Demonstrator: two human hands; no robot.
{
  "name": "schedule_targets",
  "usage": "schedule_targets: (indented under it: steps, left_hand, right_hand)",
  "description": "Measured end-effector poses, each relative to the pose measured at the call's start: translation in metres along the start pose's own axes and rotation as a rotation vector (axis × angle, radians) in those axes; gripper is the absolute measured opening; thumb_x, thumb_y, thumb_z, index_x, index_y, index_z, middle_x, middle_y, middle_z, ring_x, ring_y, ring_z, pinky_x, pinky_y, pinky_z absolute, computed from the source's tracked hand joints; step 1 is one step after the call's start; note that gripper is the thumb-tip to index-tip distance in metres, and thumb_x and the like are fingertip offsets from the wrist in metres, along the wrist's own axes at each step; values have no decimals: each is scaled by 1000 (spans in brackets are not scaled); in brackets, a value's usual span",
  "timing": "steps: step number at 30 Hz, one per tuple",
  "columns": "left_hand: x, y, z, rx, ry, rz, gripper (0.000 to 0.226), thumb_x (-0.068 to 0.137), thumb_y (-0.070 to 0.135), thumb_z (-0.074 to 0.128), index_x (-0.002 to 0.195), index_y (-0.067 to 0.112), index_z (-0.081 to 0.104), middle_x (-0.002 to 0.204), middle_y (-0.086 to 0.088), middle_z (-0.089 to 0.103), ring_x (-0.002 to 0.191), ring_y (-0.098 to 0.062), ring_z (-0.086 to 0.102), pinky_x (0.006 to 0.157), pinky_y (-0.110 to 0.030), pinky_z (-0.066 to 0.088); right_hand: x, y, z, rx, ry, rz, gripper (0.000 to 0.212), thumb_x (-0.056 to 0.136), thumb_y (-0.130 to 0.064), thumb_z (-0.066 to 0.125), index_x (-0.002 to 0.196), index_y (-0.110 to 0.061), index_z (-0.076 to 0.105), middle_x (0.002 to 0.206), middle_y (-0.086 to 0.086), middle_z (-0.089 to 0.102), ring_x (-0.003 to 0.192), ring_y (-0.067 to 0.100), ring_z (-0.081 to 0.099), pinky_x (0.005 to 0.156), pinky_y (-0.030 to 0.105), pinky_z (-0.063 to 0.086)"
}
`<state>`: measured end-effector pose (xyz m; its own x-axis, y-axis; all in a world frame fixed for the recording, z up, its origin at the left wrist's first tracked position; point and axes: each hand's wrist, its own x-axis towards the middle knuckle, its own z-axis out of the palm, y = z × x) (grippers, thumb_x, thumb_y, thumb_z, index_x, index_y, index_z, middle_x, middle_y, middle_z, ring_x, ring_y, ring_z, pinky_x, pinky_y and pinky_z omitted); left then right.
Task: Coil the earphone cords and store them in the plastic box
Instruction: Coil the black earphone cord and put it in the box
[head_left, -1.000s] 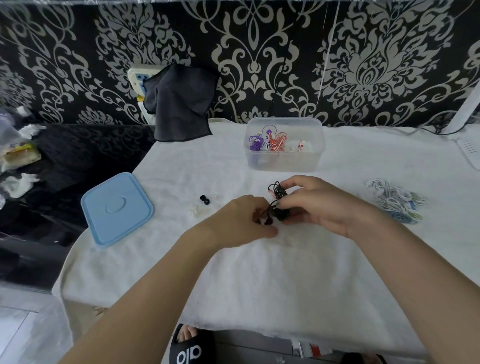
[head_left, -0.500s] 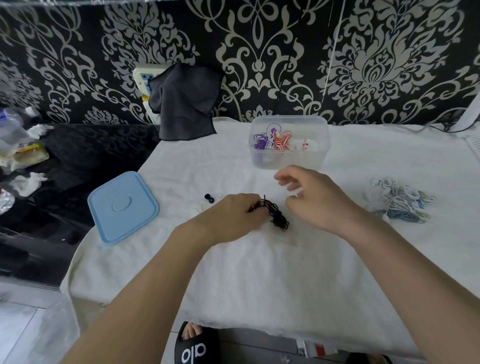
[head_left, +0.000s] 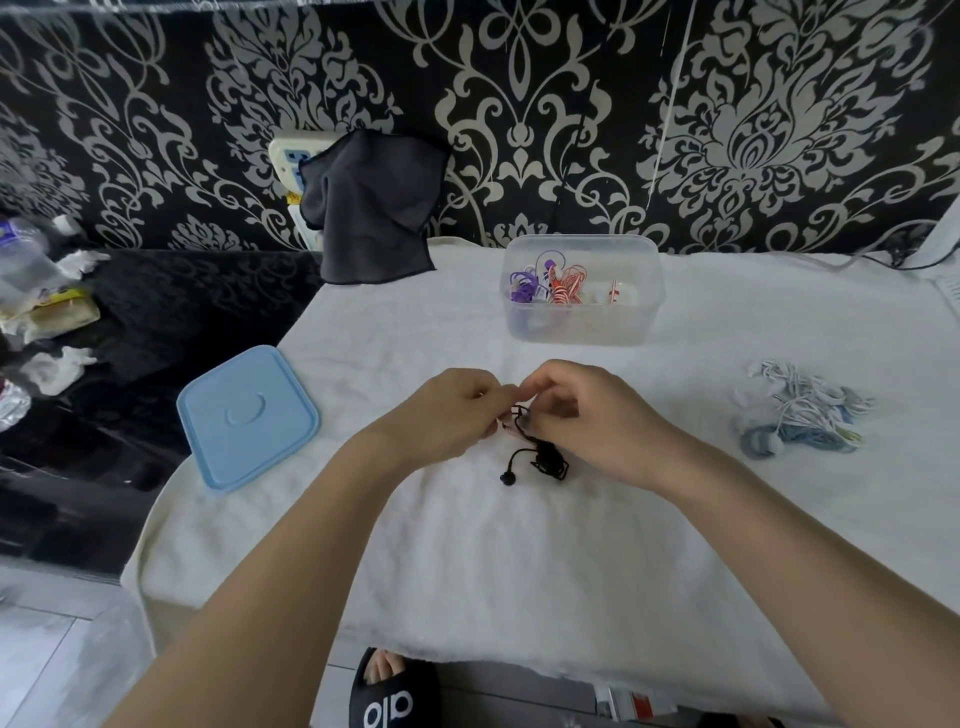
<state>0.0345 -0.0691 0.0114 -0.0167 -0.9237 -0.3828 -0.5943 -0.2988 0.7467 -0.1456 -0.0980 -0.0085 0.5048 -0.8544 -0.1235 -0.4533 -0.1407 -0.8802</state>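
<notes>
White towelling covers the table (head_left: 571, 571), set against black-and-silver damask wallpaper, and the soft cloth likely keeps small parts from sliding about. At mid-table the left hand (head_left: 447, 415) and right hand (head_left: 587, 415) meet fingertip to fingertip over the black earphones (head_left: 545, 460); each hand pinches the upper end of the cord, it seems, though the fingers hide the exact grip. Below them the rest of the cord hangs in a loose bunch that rests on the cloth, with one earbud (head_left: 506, 479) trailing to the left. Holding the end up between both hands looks like a way to start or tidy a coil before wrapping the slack. Behind the hands, the clear box (head_left: 582, 327) stands open with purple and orange-striped cords already inside, so it is within easy reach for the drop. Its blue lid (head_left: 247, 415) lies flat to the left, out of the working path. To the right, apart from the hands, a white and blue tangle (head_left: 800, 415) waits, apparently not yet coiled. A dark cloth (head_left: 371, 208) hangs over a socket at the wall.
</notes>
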Motion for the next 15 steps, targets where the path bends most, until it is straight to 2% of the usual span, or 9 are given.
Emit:
schedule_targets:
  steps: [3, 5, 7, 10, 13, 15]
  left_hand:
    - [-1, -3, -7, -102, 18, 11, 23, 100, 25, 52, 84, 11, 60, 65, 6, 60, 59, -16, 46, 58, -28, 42]
    - [-1, -5, -10, -77, 15, 38, 18, 98, 21, 52, 88, 9, 62, 67, 7, 64, 60, -16, 50, 61, -29, 45]
    - [-1, -8, -12, -24, 42, 29, 17, 98, 18, 51, 92, 7, 63, 71, 5, 67, 59, -15, 51, 58, -24, 45]
    - [2, -20, -18, 186, 233, 16, 16, 98, 12, 48, 100, 11, 63, 85, -3, 68, 59, -13, 51, 47, -16, 40]
    - [5, -36, -32, 293, 412, 8, 21, 94, 5, 48, 107, 16, 62, 100, -6, 66, 66, -15, 53, 51, -23, 40]
    - [6, -44, -38, 332, 445, -10, 29, 95, 3, 46, 113, 18, 63, 108, -5, 62, 71, -14, 52, 53, -23, 38]
  right_hand:
    - [2, -1, -3, 19, 34, 7, 4, 88, -17, 69, 90, -20, 70, 81, -5, 75, 79, 12, 70, 83, 35, 55]
    - [3, 0, -3, 36, 17, 3, 5, 90, -15, 68, 90, -17, 72, 81, -3, 76, 81, 16, 71, 85, 38, 55]
    - [4, 1, -3, 52, 17, 5, 5, 91, -15, 67, 91, -16, 72, 83, -1, 76, 83, 19, 71, 87, 40, 55]
    - [4, -1, -2, 83, 20, 7, 6, 91, -16, 67, 88, -13, 71, 80, 3, 76, 83, 25, 70, 86, 42, 54]
    - [4, -3, -2, 120, 19, -4, 3, 91, -10, 65, 90, -9, 68, 78, 8, 75, 72, 28, 68, 79, 39, 55]
    - [4, -4, -2, 142, 20, 0, 7, 91, -5, 63, 93, -9, 67, 79, 8, 75, 64, 21, 65, 73, 36, 55]
